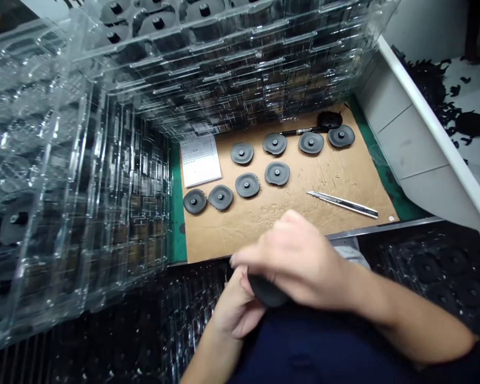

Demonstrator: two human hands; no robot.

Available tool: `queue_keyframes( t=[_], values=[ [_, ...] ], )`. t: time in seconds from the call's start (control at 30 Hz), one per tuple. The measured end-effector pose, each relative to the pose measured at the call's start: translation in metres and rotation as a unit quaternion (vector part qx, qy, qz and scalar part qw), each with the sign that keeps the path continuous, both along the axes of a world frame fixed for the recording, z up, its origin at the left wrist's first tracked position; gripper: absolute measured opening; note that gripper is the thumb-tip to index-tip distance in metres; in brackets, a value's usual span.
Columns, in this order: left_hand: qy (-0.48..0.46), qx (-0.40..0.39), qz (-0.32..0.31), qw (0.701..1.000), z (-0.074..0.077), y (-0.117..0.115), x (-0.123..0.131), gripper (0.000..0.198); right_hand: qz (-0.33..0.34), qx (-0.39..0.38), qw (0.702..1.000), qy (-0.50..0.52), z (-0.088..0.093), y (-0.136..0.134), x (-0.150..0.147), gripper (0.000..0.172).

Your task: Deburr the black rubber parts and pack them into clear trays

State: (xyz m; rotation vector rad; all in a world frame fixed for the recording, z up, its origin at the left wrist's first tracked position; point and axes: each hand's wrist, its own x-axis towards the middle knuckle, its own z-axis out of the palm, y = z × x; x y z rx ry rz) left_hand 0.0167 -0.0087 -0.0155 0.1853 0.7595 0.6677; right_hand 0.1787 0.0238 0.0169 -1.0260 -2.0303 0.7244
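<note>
A black rounded disc [268, 292], rubber-like, is held low in front of my body, just off the table's near edge. My left hand [238, 306] is closed on its left side, thumb against it. Over its top curls my right hand [298, 261], smeared by motion, with its fingers closed; anything inside them is hidden. Beyond my hands, several similar discs [246, 185] with small raised centre posts lie in two loose rows on a cardboard sheet [224, 234]. A slim cutter knife [342, 204] rests on the cardboard at the right.
Stacked clear plastic trays [240, 69] wall off the back, and more trays [116, 213] rise at the left. A white paper pad [201, 162] lies at the cardboard's left. Behind the discs is a pen [300, 131]. A white panel [420, 133] borders the right, with black scraps [432, 85] beyond.
</note>
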Motion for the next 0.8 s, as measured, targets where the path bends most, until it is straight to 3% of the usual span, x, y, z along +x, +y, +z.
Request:
queue_keyframes(
  t=[0.1, 0.17, 0.3, 0.37, 0.47, 0.57, 0.67, 0.73, 0.8],
  values=[
    [-0.079, -0.026, -0.023, 0.996, 0.003, 0.004, -0.003, 0.050, -0.148, -0.115, 0.982, 0.010, -0.023, 0.004, 0.019, 0.021],
    [-0.126, -0.039, -0.029, 0.991, 0.005, 0.006, -0.004, 0.051, -0.194, -0.201, 0.960, -0.006, -0.046, -0.001, 0.031, 0.021],
    [-0.153, -0.046, -0.039, 0.986, 0.003, 0.009, -0.004, 0.051, -0.147, -0.299, 0.942, -0.042, -0.090, -0.026, 0.040, 0.025],
    [-0.157, -0.048, -0.043, 0.985, 0.002, 0.010, -0.003, 0.051, -0.142, -0.313, 0.938, -0.051, -0.096, -0.033, 0.042, 0.025],
    [-0.155, -0.048, -0.041, 0.986, 0.001, 0.010, -0.002, 0.054, -0.193, -0.282, 0.939, -0.039, -0.071, -0.030, 0.043, 0.024],
    [-0.140, -0.045, -0.037, 0.988, 0.001, 0.008, -0.002, 0.054, -0.228, -0.146, 0.963, -0.003, -0.023, -0.020, 0.035, 0.025],
    [-0.109, -0.052, -0.018, 0.993, -0.003, 0.005, -0.003, 0.032, -0.072, -0.005, 0.997, -0.007, 0.009, -0.013, 0.018, 0.026],
    [-0.083, -0.055, 0.000, 0.995, -0.005, 0.003, -0.004, 0.024, 0.008, -0.003, 0.999, -0.044, 0.015, -0.010, 0.009, 0.025],
    [-0.063, -0.050, 0.013, 0.997, -0.005, 0.002, -0.004, 0.026, -0.011, -0.052, 0.993, -0.102, 0.013, -0.008, 0.004, 0.026]
  ],
)
